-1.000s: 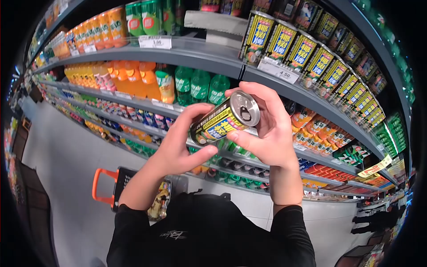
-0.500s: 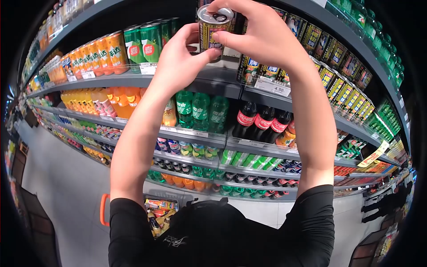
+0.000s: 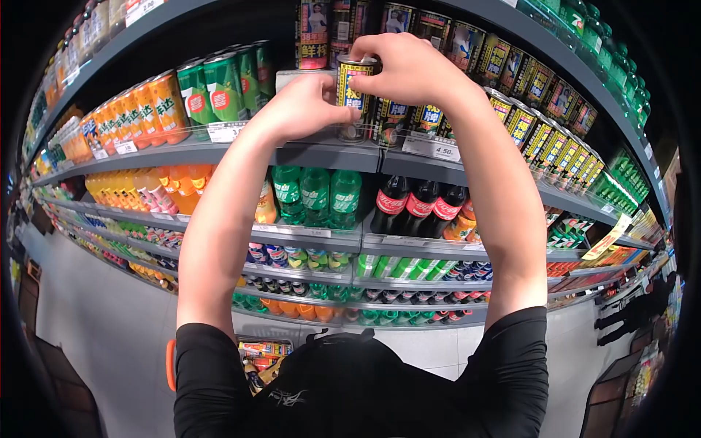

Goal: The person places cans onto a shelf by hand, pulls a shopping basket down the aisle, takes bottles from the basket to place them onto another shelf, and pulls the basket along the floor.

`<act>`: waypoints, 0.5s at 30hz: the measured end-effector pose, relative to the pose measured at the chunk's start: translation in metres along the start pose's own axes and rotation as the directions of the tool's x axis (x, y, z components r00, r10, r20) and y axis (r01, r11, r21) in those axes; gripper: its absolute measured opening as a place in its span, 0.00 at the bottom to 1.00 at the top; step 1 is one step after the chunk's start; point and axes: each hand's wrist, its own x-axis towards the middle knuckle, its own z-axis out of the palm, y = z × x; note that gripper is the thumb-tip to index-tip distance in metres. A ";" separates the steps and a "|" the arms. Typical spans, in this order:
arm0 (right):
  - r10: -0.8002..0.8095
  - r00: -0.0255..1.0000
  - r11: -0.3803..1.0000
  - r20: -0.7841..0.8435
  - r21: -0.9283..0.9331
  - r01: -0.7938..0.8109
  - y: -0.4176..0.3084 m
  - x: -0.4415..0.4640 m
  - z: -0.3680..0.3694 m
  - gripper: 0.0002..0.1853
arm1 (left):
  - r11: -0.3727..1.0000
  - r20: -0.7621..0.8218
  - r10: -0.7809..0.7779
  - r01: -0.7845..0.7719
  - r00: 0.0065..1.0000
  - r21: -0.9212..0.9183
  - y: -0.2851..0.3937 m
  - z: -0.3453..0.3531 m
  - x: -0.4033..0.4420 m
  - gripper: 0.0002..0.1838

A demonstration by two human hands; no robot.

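Note:
A drink can (image 3: 353,89) with a yellow, black and blue label stands upright at the front of the shelf, its base behind the clear front strip. My right hand (image 3: 416,73) grips its upper part, with fingers over the rim and the thumb on the front. Around its left side curves my left hand (image 3: 303,106), the thumb across the lower front and the fingertips by the left edge. Matching cans (image 3: 429,117) stand directly to its right. Taller stacked cans (image 3: 312,33) are behind it.
Green cans (image 3: 223,87) and orange cans (image 3: 169,106) line the shelf to the left. Below are green bottles (image 3: 314,196) and cola bottles (image 3: 422,208). A price tag (image 3: 432,148) hangs on the shelf edge. A basket with packaged goods (image 3: 263,349) is low beside me.
Both hands have lowered the can from above the shelf front to shelf level, beside the matching cans. Its top has tilted out of sight, and the label now faces me.

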 end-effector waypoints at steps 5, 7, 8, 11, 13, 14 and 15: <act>-0.022 0.999 0.996 -0.037 0.083 0.025 0.012 -0.007 -0.007 0.25 | 0.999 0.046 -0.036 0.036 0.998 0.003 0.005 -0.009 0.000 0.28; -0.006 0.995 0.988 -0.098 0.155 0.021 0.022 -0.013 -0.017 0.25 | 0.996 -0.030 -0.065 0.067 0.997 0.065 0.015 -0.011 -0.001 0.30; 0.008 0.994 0.988 -0.110 0.153 0.009 0.030 -0.017 -0.017 0.26 | 0.994 -0.075 -0.045 0.052 0.996 0.093 0.015 -0.010 0.001 0.31; 0.080 0.995 0.988 0.066 0.127 -0.088 0.032 -0.026 -0.025 0.25 | 0.989 -0.179 -0.001 0.027 0.984 0.146 0.010 -0.002 0.002 0.34; 0.051 0.997 0.994 0.056 0.089 -0.056 0.028 -0.025 -0.023 0.23 | 0.989 -0.216 0.020 0.012 0.976 0.145 0.010 0.005 -0.003 0.35; 0.037 0.998 0.997 0.050 0.070 -0.041 0.026 -0.024 -0.022 0.23 | 0.990 -0.238 0.068 -0.036 0.969 0.137 -0.002 0.003 0.002 0.34; 0.012 0.998 0.995 0.056 0.096 -0.017 0.026 -0.020 -0.021 0.22 | 0.987 -0.228 0.077 -0.043 0.971 0.152 -0.005 -0.003 0.003 0.33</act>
